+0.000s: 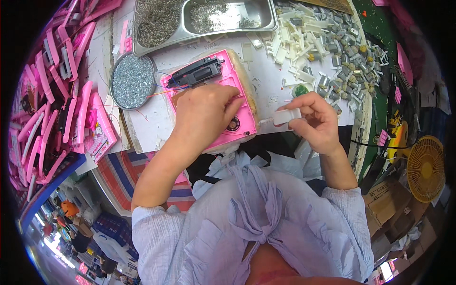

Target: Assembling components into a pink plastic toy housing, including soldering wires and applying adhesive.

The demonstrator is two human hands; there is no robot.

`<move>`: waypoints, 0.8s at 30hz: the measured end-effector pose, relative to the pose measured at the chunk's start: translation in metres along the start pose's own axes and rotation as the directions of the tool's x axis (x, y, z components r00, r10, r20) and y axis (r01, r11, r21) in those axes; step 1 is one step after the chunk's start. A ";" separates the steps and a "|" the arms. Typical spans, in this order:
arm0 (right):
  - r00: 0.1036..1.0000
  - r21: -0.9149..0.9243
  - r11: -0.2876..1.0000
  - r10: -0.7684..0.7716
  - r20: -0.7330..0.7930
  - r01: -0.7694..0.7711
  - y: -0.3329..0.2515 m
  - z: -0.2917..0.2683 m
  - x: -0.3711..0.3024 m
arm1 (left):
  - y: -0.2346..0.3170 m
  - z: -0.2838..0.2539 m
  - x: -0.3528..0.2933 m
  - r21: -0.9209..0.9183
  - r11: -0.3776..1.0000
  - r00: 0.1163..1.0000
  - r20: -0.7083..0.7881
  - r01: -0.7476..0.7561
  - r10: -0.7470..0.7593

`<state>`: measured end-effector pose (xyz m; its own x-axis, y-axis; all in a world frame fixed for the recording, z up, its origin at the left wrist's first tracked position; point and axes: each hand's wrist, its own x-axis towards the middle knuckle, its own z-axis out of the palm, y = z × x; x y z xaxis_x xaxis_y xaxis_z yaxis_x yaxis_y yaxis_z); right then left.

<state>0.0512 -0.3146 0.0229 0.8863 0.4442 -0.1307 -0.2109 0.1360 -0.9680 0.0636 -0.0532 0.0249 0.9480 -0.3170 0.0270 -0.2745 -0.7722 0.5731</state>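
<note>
A pink plastic casing [227, 71] lies open on a padded block in front of me, with a black rectangular module [197, 72] and thin wires at its far end. My left hand [204, 109] is over the casing, its fingers curled and pressed together; what they hold, if anything, is hidden. My right hand [317, 121], just right of the casing, pinches a small white plastic part [287, 116] between thumb and fingers. A pale coil spring [266, 122] appears to stick out of its left end. A round black piece [233, 124] sits in the casing's near corner.
A round dish of small screws [132, 80] stands left of the casing. Behind is a metal tray [228, 32] of springs. White plastic parts [289, 40] and small metal motors [344, 61] lie heaped at right. Pink casings [52, 95] pile up at left. A yellow fan [425, 168] is at far right.
</note>
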 end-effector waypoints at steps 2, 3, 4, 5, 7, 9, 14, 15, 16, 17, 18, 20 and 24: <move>0.999 -0.224 0.973 -0.053 -0.003 0.051 -0.003 0.003 0.005 | 0.000 0.000 0.001 0.013 1.000 1.000 0.002 -0.011 0.011; 0.994 -0.375 0.921 -0.105 0.017 0.104 -0.005 0.002 0.010 | 0.000 0.000 0.001 -0.024 1.000 1.000 -0.026 -0.010 0.009; 0.987 -0.514 0.843 -0.154 0.048 0.156 -0.007 0.001 0.016 | 0.000 0.000 0.001 -0.061 0.998 0.999 -0.054 -0.008 0.005; 0.963 -0.606 0.751 -0.239 0.123 0.263 -0.011 0.003 0.025 | -0.001 -0.006 -0.003 -0.185 0.982 0.995 -0.071 0.049 -0.063; 0.888 -0.740 0.509 -0.369 0.273 0.439 -0.016 0.010 0.044 | -0.007 -0.021 -0.012 -0.429 0.893 0.981 -0.066 0.136 -0.181; 0.871 -0.742 0.475 -0.383 0.309 0.472 -0.008 0.017 0.057 | -0.020 -0.017 -0.024 -0.436 0.897 0.959 -0.217 0.072 -0.182; 0.807 -0.761 0.302 -0.366 0.463 0.574 -0.008 0.032 0.073 | -0.020 0.000 -0.038 -0.435 0.900 0.918 -0.349 0.019 -0.188; 0.784 -0.755 0.259 -0.369 0.500 0.603 -0.010 0.035 0.075 | -0.026 0.007 -0.037 -0.396 0.917 0.899 -0.419 -0.053 -0.129; 0.760 -0.746 0.215 -0.370 0.534 0.630 -0.011 0.037 0.077 | -0.028 0.009 -0.039 -0.407 0.912 0.897 -0.420 -0.053 -0.135; 0.742 -0.712 0.248 -0.376 0.555 0.657 -0.009 0.037 0.080 | -0.029 0.010 -0.039 -0.418 0.907 0.896 -0.421 -0.054 -0.141; 0.724 -0.677 0.277 -0.384 0.573 0.682 -0.007 0.036 0.085 | -0.029 0.010 -0.039 -0.428 0.902 0.895 -0.423 -0.058 -0.144; 0.740 -0.616 0.411 -0.399 0.542 0.672 0.002 0.031 0.091 | -0.028 0.010 -0.040 -0.413 0.908 0.892 -0.434 -0.067 -0.131; 0.826 -0.555 0.612 -0.396 0.401 0.563 0.027 0.022 0.084 | -0.027 0.009 -0.035 -0.398 0.914 0.899 -0.424 -0.076 -0.110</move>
<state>0.1112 -0.2539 -0.0099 0.6503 0.6680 0.3617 0.5992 -0.1584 -0.7848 0.0361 -0.0255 0.0011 0.9506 0.0340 0.3084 -0.2586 -0.4625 0.8481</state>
